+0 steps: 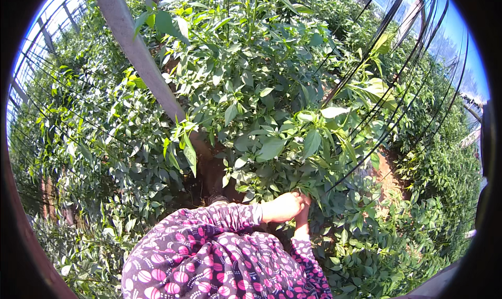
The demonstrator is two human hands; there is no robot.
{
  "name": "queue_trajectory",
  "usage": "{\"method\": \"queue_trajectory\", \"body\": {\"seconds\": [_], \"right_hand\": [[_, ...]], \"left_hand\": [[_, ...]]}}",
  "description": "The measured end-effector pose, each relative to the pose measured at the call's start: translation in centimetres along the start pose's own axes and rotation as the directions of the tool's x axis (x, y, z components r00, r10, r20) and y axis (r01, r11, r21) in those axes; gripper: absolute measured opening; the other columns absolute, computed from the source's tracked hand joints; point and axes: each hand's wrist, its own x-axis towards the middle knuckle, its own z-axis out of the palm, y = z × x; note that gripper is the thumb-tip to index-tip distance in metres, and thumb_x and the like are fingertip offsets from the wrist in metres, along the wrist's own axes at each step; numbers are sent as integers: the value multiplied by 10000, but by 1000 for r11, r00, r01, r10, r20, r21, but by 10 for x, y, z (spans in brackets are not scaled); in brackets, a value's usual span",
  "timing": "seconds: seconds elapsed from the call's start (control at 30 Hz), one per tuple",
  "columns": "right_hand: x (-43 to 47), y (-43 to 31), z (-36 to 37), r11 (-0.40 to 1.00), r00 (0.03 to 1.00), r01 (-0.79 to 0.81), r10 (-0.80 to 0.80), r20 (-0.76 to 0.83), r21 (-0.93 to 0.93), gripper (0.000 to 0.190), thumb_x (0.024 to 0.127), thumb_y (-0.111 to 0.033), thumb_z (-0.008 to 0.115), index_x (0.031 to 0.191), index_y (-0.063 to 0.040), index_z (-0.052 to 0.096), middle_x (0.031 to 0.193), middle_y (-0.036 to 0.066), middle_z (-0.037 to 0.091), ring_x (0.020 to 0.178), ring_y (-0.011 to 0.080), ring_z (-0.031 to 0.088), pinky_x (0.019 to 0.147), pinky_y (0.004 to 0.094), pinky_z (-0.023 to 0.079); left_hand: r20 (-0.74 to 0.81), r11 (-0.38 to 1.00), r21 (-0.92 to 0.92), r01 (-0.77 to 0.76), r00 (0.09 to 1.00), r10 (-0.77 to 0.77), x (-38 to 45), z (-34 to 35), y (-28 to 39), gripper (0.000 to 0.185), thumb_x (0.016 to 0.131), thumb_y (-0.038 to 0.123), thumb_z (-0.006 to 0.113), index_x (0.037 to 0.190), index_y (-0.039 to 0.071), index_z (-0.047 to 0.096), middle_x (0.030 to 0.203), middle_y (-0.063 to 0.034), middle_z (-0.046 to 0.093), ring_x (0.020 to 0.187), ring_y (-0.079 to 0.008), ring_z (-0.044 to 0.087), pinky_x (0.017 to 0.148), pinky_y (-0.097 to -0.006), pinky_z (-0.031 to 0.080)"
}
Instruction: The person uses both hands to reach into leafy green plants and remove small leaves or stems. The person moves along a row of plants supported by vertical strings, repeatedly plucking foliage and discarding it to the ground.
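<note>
My left hand reaches in from the left with its fingers bent, close against my right hand. Both meet at the lower edge of a leafy green plant, among its leaves and stems. The fingertips are partly hidden, and whether they hold a stem or anything else cannot be made out. Patterned dark sleeves with pink and white spots cover both arms; the left cuff is gathered at the wrist. Small white flowers show among the leaves above the hands.
A thick pale post slants down at the upper left. Dark strings run diagonally on the right, near the plant. Dense rows of plants stand on both sides, with bare soil showing between them at the right. Frame poles rise at the far left.
</note>
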Motion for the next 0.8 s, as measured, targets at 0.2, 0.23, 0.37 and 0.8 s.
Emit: {"method": "queue_trajectory", "body": {"seconds": [0.2,0.23,0.37,0.8], "right_hand": [[-4,-60,27,663,969,224,-69,239,-715,383,761,-92,587,1135,-25,538,1084,145,592,1018,285,554,872,322,428],[-12,-114,34,738,910,-135,356,212,-661,360,737,-106,619,1077,-1,571,1079,154,590,1065,285,529,912,329,404],[-36,-104,8,681,839,-184,485,247,-709,316,751,-97,629,1047,4,581,1008,149,613,987,270,574,846,329,447],[57,-336,162,902,970,41,68,235,-431,188,788,-15,602,972,22,599,899,96,629,803,151,621,717,244,488]], "left_hand": [[29,986,74,146,988,-149,7,-34,-30,140,724,189,576,723,48,578,695,-89,563,688,-293,564,625,-398,476],[230,963,-23,268,939,-255,8,-23,-40,122,734,161,558,733,39,555,643,-104,544,646,-304,568,580,-400,474],[114,855,-512,75,993,-19,-4,7,-62,177,762,182,540,761,9,576,691,-175,586,674,-375,573,595,-435,455],[-483,897,-359,256,772,-413,-62,-389,-166,244,780,-57,421,969,-22,571,882,-96,613,842,-194,598,736,-293,469]]}}
